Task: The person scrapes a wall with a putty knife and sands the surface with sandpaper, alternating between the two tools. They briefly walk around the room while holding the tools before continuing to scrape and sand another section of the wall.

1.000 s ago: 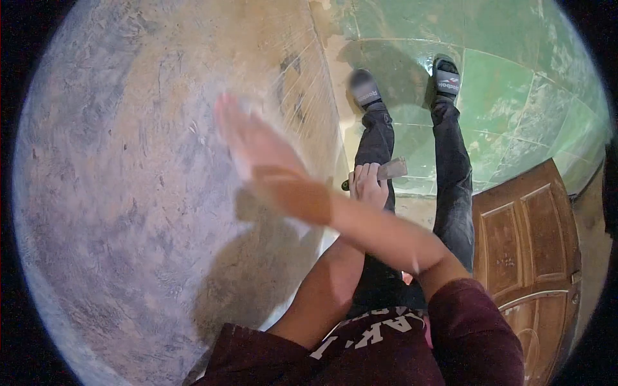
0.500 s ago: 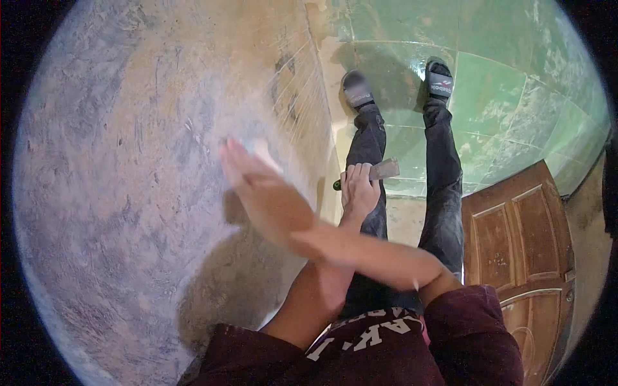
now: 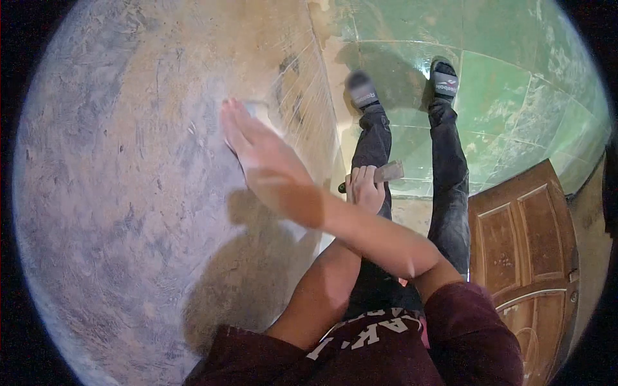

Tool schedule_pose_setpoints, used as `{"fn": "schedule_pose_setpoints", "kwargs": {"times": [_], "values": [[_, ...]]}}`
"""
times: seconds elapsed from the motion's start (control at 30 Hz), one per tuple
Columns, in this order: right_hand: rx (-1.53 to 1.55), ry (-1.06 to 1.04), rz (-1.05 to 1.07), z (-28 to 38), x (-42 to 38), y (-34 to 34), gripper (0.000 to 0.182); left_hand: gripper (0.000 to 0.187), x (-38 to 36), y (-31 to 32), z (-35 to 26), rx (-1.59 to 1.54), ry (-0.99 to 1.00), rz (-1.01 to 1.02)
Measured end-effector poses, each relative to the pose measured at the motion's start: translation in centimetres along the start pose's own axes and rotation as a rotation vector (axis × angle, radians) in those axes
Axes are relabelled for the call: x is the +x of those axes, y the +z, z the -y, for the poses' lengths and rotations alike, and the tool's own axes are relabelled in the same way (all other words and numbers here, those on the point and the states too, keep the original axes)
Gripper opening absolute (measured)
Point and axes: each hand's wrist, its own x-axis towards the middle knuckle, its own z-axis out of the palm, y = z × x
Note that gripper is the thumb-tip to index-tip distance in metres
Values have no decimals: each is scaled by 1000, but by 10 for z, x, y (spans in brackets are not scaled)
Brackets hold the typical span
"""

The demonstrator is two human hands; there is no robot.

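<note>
My left hand (image 3: 367, 188) is wrapped round a putty knife, whose flat metal blade (image 3: 389, 172) sticks out to the right and whose dark handle end (image 3: 342, 188) shows at the left. It sits in front of my left leg. My right arm crosses over the left one. With its fingers stretched out, my right hand (image 3: 254, 138) lies against the wall (image 3: 129, 193). Beside those fingers, partly covered by the hand, shows a pale flat piece (image 3: 262, 116); I cannot make out its kind. The wall surface is patchy, grey-white and tan.
Green floor tiles (image 3: 496, 83) with whitish smears lie under my feet, which wear dark slides (image 3: 444, 80). A brown panelled wooden door (image 3: 524, 238) is at the right. Scratched marks (image 3: 293, 96) run down the wall near the floor edge.
My right hand has moved up in the picture along the wall, and the pale piece has moved with it. The left hand keeps its grip on the putty knife.
</note>
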Motion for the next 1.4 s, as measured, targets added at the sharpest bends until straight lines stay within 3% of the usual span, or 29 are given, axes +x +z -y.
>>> {"fn": "schedule_pose_setpoints", "kwargs": {"times": [0.13, 0.33, 0.47, 0.53, 0.73, 0.83, 0.93, 1.0, 1.03, 1.07, 1.13, 1.23, 1.27, 1.33, 1.4], "values": [[134, 4, 31, 12, -31, 2, 58, 21, 1, -3, -1, -34, 5, 16], [-14, -39, 79, -8, 9, -10, 60, 21, -2, 1, 3, -6, -43, 25], [14, -26, 144, -14, -29, -9, 61, 21, -2, -3, 3, -19, -13, 18], [-70, -84, 243, -23, -45, -1, 67, 16, 0, -1, 2, -28, 71, -95], [9, -45, 139, -29, 16, -17, 80, 21, 0, -2, 0, -10, 45, -107], [-85, -12, 256, -32, -35, -5, 83, 21, 0, 1, 2, 29, 20, -104], [-67, -30, 216, -37, -20, -4, 80, 22, 4, -2, 2, 14, -4, -2], [-70, -34, 149, -44, 20, -6, 75, 22, 0, -3, 5, 44, 64, -57], [-75, -51, 83, -46, 34, -7, 70, 21, -1, -5, 10, 100, 188, -141], [-70, -50, 84, -45, 27, -4, 70, 21, -1, -6, 11, 103, 184, -139], [98, -67, 91, -43, -7, -2, 70, 22, 1, -5, 5, 41, -9, -47], [10, -32, 233, -41, -38, 0, 63, 25, 4, -4, 6, -3, -13, -59], [8, -34, 236, -47, -34, 6, 63, 25, 4, -4, 7, -6, -13, -62], [146, -48, 45, -39, 14, -3, 62, 20, 4, -7, 8, 48, 36, -61], [119, -33, 67, -47, 37, -9, 61, 20, 9, -6, 11, 29, 43, -40]]}}
